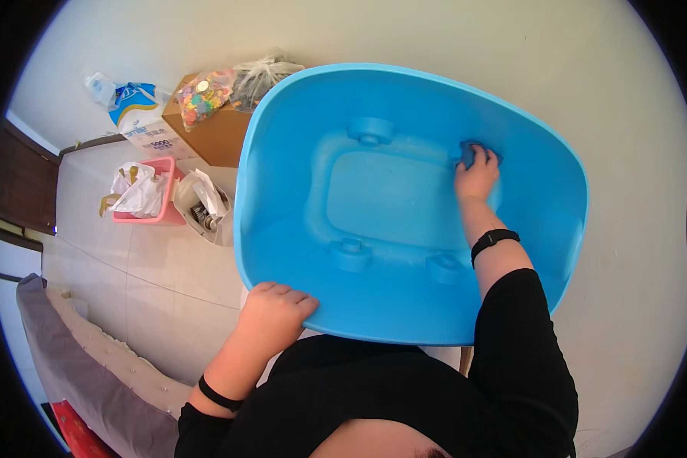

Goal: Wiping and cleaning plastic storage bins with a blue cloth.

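A large blue plastic tub (pixel 395 194) lies open before me, with round moulded bosses near the corners of its floor. My right hand (pixel 478 174) reaches inside and presses a bunched dark blue cloth (pixel 468 153) against the tub's far right inner corner. My left hand (pixel 277 315) grips the tub's near left rim, its fingers curled over the edge. What lies beneath the tub is mostly hidden.
At the left stand a pink plastic bin (pixel 169 200) with a white bag in it and a whitish container (pixel 206 212) holding small things. Behind them are a cardboard box (pixel 206 137) bearing plastic bags and a tissue pack (pixel 134 106). A sofa (pixel 86 366) is at lower left.
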{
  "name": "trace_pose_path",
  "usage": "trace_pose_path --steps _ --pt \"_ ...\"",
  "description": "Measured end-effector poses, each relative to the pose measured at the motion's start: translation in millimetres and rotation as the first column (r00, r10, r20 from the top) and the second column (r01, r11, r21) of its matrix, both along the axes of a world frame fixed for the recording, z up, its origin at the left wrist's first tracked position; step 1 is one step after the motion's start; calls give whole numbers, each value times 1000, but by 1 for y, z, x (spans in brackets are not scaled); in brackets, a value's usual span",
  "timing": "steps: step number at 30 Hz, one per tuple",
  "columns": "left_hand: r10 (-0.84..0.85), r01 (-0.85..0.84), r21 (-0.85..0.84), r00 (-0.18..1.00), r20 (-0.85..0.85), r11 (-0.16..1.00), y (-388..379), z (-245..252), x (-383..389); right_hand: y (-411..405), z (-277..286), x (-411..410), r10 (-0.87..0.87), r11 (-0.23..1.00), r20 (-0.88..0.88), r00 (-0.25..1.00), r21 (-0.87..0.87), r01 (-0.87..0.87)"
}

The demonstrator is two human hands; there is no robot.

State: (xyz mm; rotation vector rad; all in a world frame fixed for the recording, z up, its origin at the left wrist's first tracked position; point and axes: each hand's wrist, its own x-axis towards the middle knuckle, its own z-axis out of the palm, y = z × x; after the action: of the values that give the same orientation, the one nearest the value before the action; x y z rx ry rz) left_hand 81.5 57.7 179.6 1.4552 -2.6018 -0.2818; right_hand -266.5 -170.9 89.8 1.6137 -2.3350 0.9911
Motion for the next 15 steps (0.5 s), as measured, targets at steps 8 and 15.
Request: trace_pose_path --steps 8,15 --pt "-23 24 -10 999 42 1000 -6 7 -2 6 -5 -4 327 924 -372 869 318 -212" --pt "-17 17 -32 1000 9 999 4 -3 2 -4 -9 -30 75 996 117 990 -63 -68"
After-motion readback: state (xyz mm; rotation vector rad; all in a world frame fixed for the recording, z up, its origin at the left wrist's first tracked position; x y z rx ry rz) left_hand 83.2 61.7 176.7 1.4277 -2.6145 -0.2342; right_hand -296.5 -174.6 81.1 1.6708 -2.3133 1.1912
